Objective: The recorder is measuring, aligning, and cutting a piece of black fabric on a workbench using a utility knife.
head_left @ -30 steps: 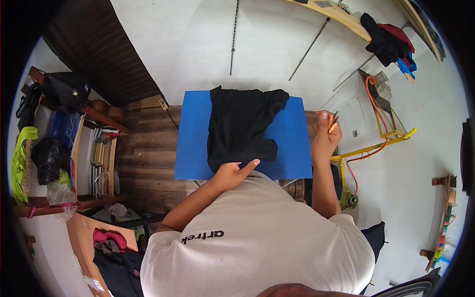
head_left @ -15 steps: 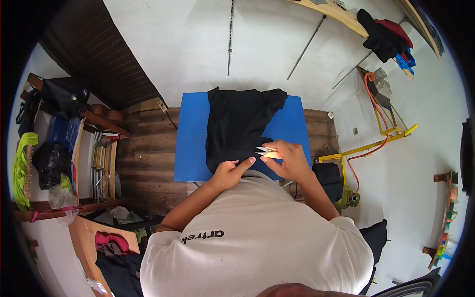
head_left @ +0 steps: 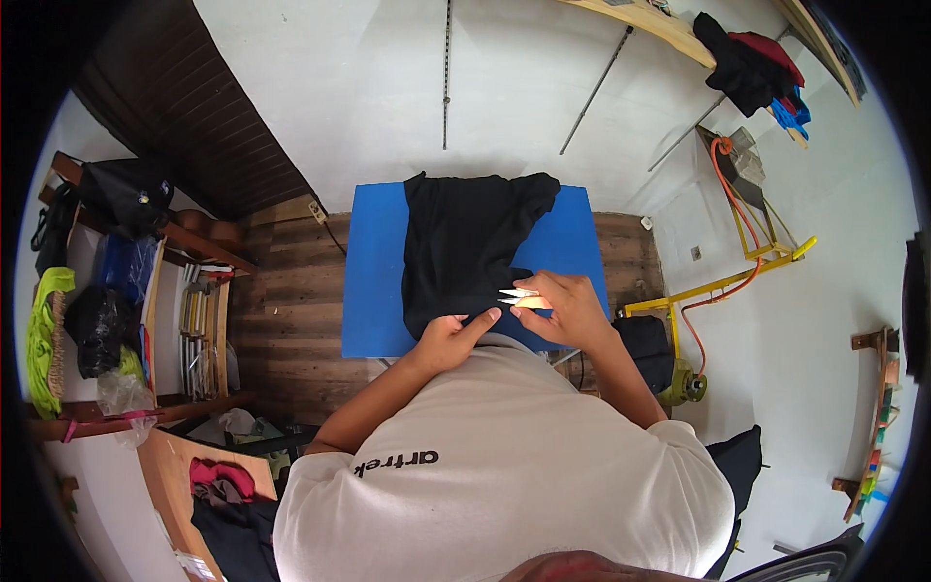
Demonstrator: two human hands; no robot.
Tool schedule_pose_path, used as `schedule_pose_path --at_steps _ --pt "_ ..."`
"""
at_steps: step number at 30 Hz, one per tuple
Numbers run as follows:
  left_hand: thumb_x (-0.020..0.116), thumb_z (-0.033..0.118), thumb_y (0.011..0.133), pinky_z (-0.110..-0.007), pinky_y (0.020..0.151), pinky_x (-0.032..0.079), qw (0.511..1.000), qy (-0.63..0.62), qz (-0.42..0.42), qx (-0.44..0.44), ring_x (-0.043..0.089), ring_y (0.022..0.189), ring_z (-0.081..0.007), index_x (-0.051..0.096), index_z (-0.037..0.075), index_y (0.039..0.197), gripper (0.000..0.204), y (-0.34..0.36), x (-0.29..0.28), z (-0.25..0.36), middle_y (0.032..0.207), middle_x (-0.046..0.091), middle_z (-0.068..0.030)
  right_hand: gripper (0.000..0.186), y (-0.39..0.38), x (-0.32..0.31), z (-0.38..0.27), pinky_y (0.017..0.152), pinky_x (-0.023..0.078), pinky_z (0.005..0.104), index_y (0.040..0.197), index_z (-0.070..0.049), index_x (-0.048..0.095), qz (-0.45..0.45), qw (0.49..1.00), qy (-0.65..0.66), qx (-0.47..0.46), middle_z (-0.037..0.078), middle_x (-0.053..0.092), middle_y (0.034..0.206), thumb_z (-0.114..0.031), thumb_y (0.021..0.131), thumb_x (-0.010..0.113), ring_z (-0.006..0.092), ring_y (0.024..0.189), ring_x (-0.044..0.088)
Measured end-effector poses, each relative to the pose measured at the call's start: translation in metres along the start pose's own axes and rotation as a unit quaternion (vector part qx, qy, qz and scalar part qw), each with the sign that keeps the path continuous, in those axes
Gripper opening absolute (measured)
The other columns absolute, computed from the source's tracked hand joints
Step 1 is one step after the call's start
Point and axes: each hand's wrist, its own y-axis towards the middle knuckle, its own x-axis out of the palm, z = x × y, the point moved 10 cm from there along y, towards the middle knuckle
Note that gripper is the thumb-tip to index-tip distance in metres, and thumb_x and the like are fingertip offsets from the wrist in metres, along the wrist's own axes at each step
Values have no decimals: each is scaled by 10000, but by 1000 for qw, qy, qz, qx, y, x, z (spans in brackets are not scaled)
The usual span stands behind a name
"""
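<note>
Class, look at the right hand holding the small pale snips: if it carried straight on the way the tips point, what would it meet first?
Most likely the black garment on the blue table. The right hand aims its snips leftward over that cloth, just above the left hand; height is unclear.

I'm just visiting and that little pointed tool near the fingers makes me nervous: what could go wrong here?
Two things, as far as I can judge. The right hand holds small pale snips whose tips point toward the left hand, pressed on the black garment close by, so a slip might nick a finger. The tips also lie right over the cloth, so they could cut or snag fabric beyond what is meant.
</note>
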Motion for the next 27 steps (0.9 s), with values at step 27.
schedule_pose_path --at_steps 27 --pt "681 343 1034 -213 647 409 999 26 18 9 494 738 -22 732 -1 1003 349 -8 -7 10 807 622 72 218 -51 -61 169 519 333 257 1040 -123 596 435 549 665 260 -27 528 721 -340 1053 595 86 543 367"
